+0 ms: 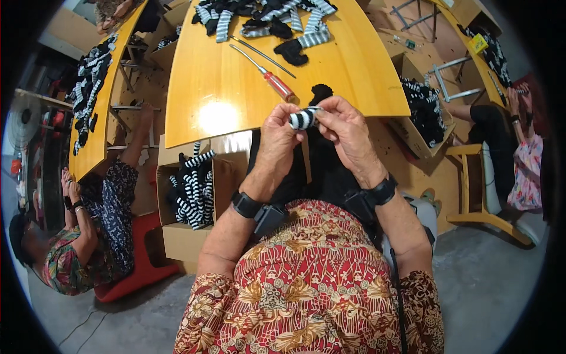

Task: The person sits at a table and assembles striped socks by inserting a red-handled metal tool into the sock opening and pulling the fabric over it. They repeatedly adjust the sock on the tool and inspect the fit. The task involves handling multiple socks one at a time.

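Over the table's near edge, a black-and-white striped knitted piece (302, 119) is stretched between my two hands. Its striped part is bunched up, and a black end (321, 92) sticks out beyond it onto the tabletop. My left hand (282, 127) pinches the striped side between thumb and fingers. With thumb and forefinger, my right hand (344, 121) grips the other edge, where a pale strip shows. Just beyond my hands lies a tool with a red handle (278, 87) and a thin metal shaft. A dark metal rod (263, 56) rests beside it.
More striped knitted pieces (306, 38) are heaped on the yellow table's (200, 88) far side. Cardboard boxes of them stand below left (191, 192) and right (421, 112). A seated person (88, 248) works at the left table; others sit farther off. A wooden chair (471, 189) stands right.
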Demonstrator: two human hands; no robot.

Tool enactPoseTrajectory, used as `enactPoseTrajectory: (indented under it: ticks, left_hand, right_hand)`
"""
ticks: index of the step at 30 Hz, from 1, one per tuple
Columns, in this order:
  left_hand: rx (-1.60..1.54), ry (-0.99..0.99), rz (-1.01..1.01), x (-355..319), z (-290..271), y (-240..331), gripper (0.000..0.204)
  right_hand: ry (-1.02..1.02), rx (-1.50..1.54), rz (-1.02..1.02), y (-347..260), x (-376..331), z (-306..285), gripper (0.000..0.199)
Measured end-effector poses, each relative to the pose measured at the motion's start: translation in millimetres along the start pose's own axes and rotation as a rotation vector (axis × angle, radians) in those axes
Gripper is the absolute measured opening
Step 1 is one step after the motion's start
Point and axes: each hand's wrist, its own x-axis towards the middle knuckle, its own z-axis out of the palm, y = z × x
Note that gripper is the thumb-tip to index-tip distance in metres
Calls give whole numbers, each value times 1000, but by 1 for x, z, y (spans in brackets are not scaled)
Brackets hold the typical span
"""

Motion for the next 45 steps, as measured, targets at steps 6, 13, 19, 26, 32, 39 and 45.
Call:
enactPoseTrajectory:
  ticks: [6, 13, 19, 26, 32, 39, 45]
  left_hand:
    - [-40, 38, -31, -2, 0, -7, 14]
    - [-294, -129, -90, 5, -6, -15, 13]
    - [-18, -144, -154, 2, -6, -5, 15]
    - [147, -19, 71, 2, -2, -12, 11]
    - [167, 24, 109, 7, -2, -16, 9]
    - [-204, -161, -72, 11, -7, -17, 8]
    - [-132, -172, -158, 2, 3, -6, 8]
  right_hand:
    - [-16, -71, 123, -1, 2, -8, 4]
    - [81, -49, 146, 9, 12, -12, 2]
    - [29, 12, 105, 10, 11, -23, 4]
    - [-67, -59, 132, 7, 0, -18, 8]
    - [85, -285, -9, 10, 0, -3, 3]
    - [110, -73, 49, 14, 10, -7, 5]
    - [78, -73, 98, 13, 5, -8, 7]
